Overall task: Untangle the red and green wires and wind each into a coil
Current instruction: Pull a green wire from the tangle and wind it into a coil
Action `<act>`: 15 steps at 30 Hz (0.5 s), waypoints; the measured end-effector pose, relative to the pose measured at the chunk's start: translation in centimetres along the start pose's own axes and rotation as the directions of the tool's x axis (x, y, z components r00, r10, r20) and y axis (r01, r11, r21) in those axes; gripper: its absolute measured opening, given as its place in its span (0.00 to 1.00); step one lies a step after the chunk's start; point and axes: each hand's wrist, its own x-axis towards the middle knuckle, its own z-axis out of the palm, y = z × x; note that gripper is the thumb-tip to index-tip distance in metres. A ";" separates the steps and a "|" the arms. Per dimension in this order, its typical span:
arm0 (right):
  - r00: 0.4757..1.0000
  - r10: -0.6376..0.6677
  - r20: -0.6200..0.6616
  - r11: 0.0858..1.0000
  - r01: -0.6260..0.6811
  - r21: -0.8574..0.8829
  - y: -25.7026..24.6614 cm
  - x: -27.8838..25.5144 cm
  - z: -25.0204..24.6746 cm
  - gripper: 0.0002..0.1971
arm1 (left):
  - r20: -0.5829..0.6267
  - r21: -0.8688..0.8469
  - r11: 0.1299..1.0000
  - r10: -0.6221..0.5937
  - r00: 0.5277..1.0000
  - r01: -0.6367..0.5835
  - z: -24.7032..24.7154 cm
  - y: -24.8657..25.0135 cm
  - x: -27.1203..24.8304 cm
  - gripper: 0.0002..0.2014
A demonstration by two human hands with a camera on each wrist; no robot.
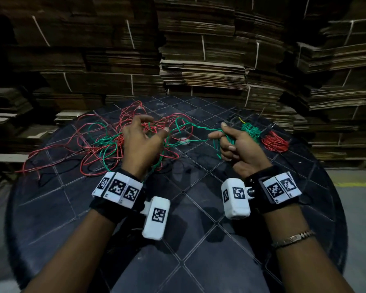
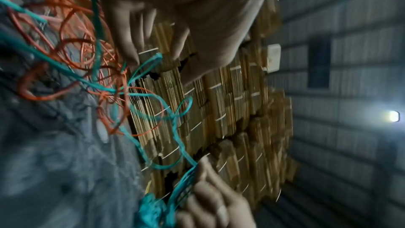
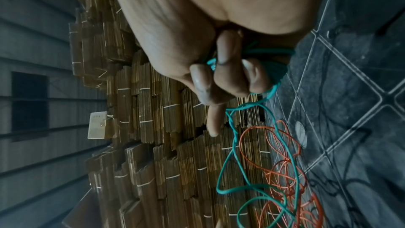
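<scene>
From the head camera, a round dark table (image 1: 199, 208) with a diamond grid pattern carries the tangle: loose red wire (image 1: 72, 144) sprawls from the far edge toward the left edge, with green wire (image 1: 106, 144) threaded through it. The left hand (image 1: 143, 142) hovers over the tangle with fingers spread and loosely bent; strands run beneath the palm, but whether any finger actually grips one cannot be told, since the hand covers them. The right hand (image 1: 239, 146) is curled round a small bundle of green loops, thumb and forefinger pinching the strand that stretches left to the tangle. Near the right edge sit a finished green coil (image 1: 250, 129) and, just beside it, a finished red coil (image 1: 276, 142); a short yellow end (image 1: 241, 120) shows by the green one. Stacks of flattened cardboard (image 1: 199, 60) fill the background. The left wrist view is blurred: the left hand (image 2: 175, 23) shows open fingers above orange-red wire (image 2: 65, 41) and green wire (image 2: 175, 136), and the right hand (image 2: 210, 197) appears at the bottom, cut off by the frame, holding green loops. In the right wrist view the right hand (image 3: 219, 58) has fingers folded over green wire (image 3: 269, 68), most of the bundle hidden behind them, and the strand trails down to the red wire (image 3: 285, 179) over the table (image 3: 350, 93).
</scene>
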 end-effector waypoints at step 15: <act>0.984 0.012 0.177 0.993 0.009 -0.117 -0.6 -1.4 1.1 0.25 | 0.404 -0.292 0.942 -0.035 0.914 0.165 3.6 2.0 -2.6 0.18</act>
